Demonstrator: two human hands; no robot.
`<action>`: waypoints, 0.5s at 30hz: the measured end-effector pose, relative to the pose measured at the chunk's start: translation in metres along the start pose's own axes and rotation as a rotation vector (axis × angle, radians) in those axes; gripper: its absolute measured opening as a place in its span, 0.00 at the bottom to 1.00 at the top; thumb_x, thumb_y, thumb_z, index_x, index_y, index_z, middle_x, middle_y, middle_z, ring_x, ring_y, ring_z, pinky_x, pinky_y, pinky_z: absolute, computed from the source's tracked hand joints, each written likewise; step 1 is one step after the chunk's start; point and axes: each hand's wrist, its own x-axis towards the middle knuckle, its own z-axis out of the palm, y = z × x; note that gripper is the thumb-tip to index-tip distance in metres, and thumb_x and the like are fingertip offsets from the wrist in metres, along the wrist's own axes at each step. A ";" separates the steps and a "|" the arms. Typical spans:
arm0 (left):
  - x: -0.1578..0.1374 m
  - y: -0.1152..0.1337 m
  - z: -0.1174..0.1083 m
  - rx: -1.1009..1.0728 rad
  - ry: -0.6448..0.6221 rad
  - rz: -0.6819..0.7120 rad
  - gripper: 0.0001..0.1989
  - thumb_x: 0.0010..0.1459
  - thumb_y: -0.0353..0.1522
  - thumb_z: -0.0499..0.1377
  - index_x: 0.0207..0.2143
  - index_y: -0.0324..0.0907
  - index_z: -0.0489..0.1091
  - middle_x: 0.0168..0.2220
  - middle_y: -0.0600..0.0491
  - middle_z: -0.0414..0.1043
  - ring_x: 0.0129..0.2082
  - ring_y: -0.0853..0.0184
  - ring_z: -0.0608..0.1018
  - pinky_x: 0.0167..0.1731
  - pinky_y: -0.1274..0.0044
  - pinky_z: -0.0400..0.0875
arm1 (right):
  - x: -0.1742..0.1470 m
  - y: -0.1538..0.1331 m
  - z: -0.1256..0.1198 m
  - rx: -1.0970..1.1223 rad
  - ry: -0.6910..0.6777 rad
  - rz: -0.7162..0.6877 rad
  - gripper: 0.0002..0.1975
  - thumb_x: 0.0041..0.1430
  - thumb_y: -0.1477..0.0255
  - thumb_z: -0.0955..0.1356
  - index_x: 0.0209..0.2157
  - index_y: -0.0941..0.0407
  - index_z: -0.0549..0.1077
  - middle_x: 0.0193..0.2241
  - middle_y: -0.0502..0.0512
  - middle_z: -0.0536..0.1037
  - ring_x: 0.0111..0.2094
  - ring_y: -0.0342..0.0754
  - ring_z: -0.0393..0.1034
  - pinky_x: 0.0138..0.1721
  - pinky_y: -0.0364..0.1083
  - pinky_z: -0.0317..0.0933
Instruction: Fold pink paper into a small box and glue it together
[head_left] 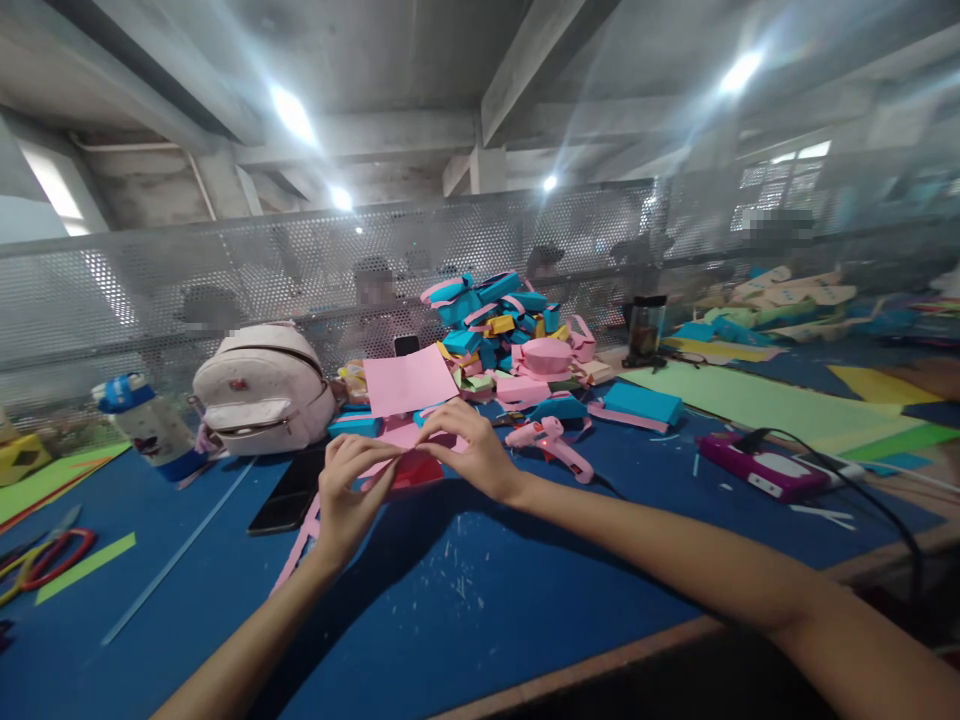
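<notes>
Both hands meet above the blue table. My left hand (351, 490) and my right hand (474, 448) each pinch, thumb against fingers, a thin pink piece (405, 436) that looks like foam or paper sheet. Fingers cover part of it, so its full shape is hidden. Below the fingertips lies something red (418, 474). A pink strip (298, 545) trails down beside my left wrist. Just beyond the hands a flat pink sheet (410, 382) leans on other pieces. To the right of my right hand lies a pink glue gun (550, 442).
Blue, pink and yellow pieces form a heap (491, 318) at the back. On the left are a pale backpack (262, 390), a bottle (154, 435), a dark phone (283, 500) and scissors (64, 560). A purple power strip (761, 470) with cables and green sheets (772, 405) lie right.
</notes>
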 end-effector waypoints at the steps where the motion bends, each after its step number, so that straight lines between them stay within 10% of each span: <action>1: -0.001 0.000 0.001 -0.021 0.008 -0.020 0.04 0.54 0.33 0.62 0.32 0.49 0.78 0.30 0.54 0.79 0.33 0.62 0.77 0.44 0.68 0.62 | 0.000 0.000 0.000 -0.007 -0.006 0.001 0.02 0.61 0.71 0.69 0.33 0.53 0.75 0.33 0.53 0.78 0.40 0.50 0.69 0.46 0.50 0.60; 15: -0.005 0.005 0.004 -0.147 0.034 -0.091 0.04 0.55 0.31 0.62 0.33 0.47 0.77 0.33 0.52 0.77 0.36 0.61 0.76 0.42 0.70 0.66 | -0.001 -0.006 0.001 -0.036 -0.050 -0.014 0.07 0.59 0.70 0.71 0.39 0.55 0.72 0.37 0.54 0.76 0.41 0.50 0.68 0.46 0.48 0.59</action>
